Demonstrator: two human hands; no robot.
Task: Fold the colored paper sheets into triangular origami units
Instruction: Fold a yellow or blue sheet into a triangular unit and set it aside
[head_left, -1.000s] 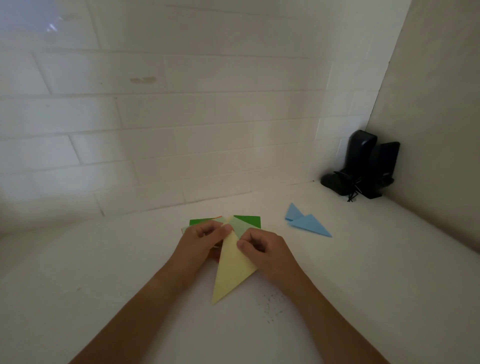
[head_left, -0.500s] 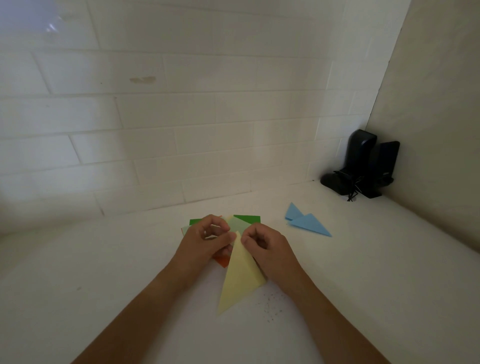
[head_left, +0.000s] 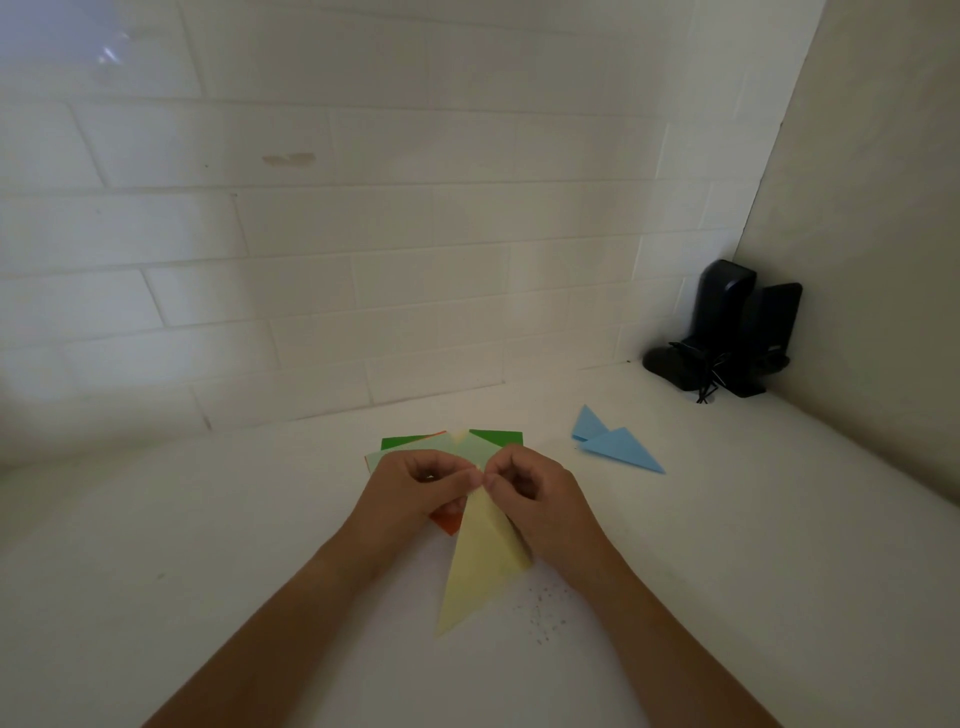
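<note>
Hands meet at the top corner of a yellow paper (head_left: 480, 564), a long folded triangle whose narrow tip points down toward the person and lies on the white desk (head_left: 779, 545). The left hand (head_left: 415, 491) pinches that upper corner between thumb and curled fingers, its grip clamped on the sheet; the right hand (head_left: 540, 499) does the same from the other side, fingers curled in and thumb pressed to the paper's edge, so the two grips touch or nearly touch at the apex. Just beyond and partly under the hands lies a loose stack of paper sheets (head_left: 467, 444): dark green corners show at the back, a pale green sheet on top of them, and an orange sheet (head_left: 449, 522) peeks out below the left hand, beside the yellow triangle. To the right, well apart from the stack, two light blue folded triangles (head_left: 615, 447) rest on the desk, one overlapping the other. In the far right corner, against the tiled wall (head_left: 363, 234), stand two black objects (head_left: 727, 332) with a thin cord; what they are cannot be told. Small dark specks (head_left: 545, 613) dot the desk near the right forearm. No container of any kind shows here; every sheet lies directly on the desk.
</note>
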